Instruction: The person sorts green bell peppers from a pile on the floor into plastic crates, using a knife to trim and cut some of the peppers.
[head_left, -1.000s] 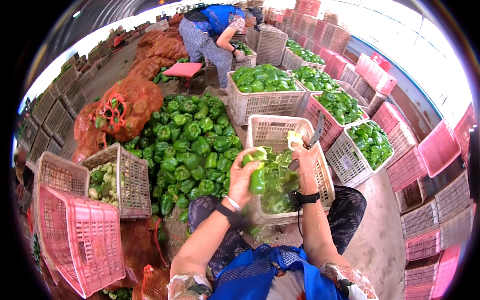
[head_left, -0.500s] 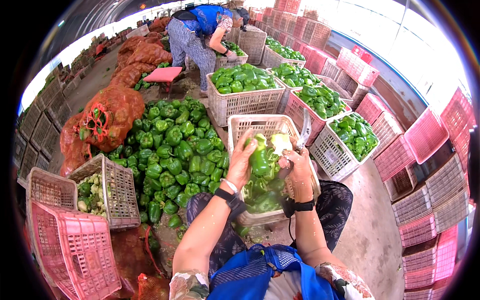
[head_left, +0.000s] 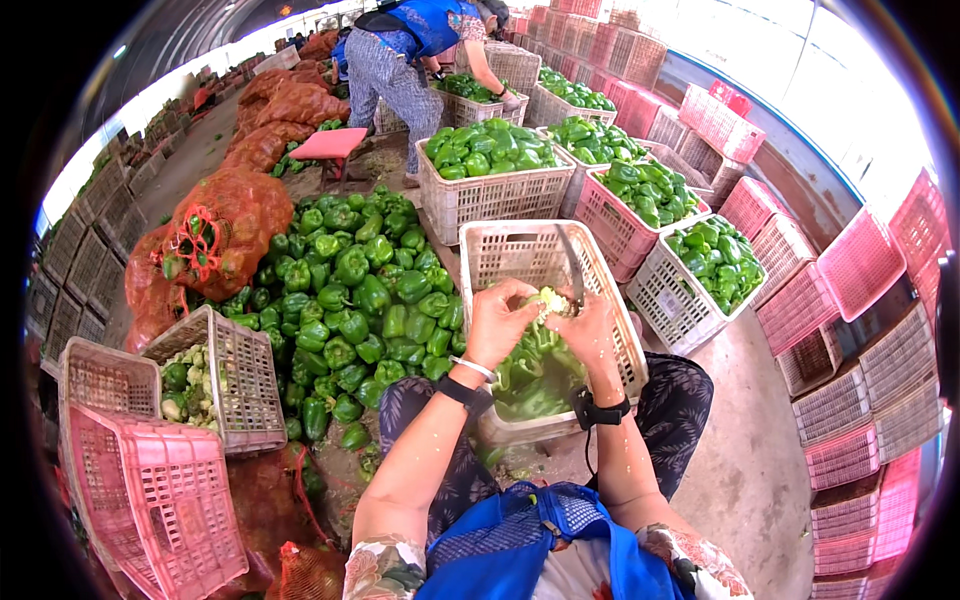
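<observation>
Above a crate between my knees, my two hands meet at a pale, seedy pepper core. My left hand is closed, its fingers and thumb pinching the core's left side. A knife is in my closed right hand, blade pointing up and away; its handle is hidden in the fingers. The right thumb touches the core as well. Below the hands, cut green peppers lie in the crate.
A large heap of green peppers covers the floor at left, beside red mesh sacks. A crate of cores stands at lower left. Filled crates stand ahead, near a co-worker. Stacked crates line the right.
The green pepper has left my left hand, which has moved right to the core. The knife blade has swung leftward. The co-worker's arm has shifted right over a far crate.
</observation>
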